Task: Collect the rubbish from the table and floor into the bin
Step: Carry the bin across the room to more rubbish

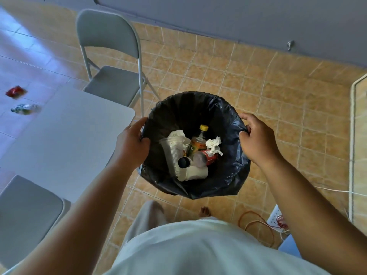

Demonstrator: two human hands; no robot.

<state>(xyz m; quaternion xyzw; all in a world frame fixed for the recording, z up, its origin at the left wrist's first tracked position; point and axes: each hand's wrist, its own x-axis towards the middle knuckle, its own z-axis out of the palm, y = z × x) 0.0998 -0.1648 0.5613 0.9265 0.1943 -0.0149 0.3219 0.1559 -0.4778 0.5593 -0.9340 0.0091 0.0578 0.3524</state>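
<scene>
Bin (pixel 195 187) on floor beside table (pixel 65 147), both hands clamped on liner rim: left hand (pixel 132 144), right hand (pixel 258 139). Bottles, cups, tissue inside. Red wrapper (pixel 15 91) and foil wrapper (pixel 24 108) lie on floor beyond table. Step looks like carrying bin; next move probably calls for bringing it nearer wrappers.
</scene>
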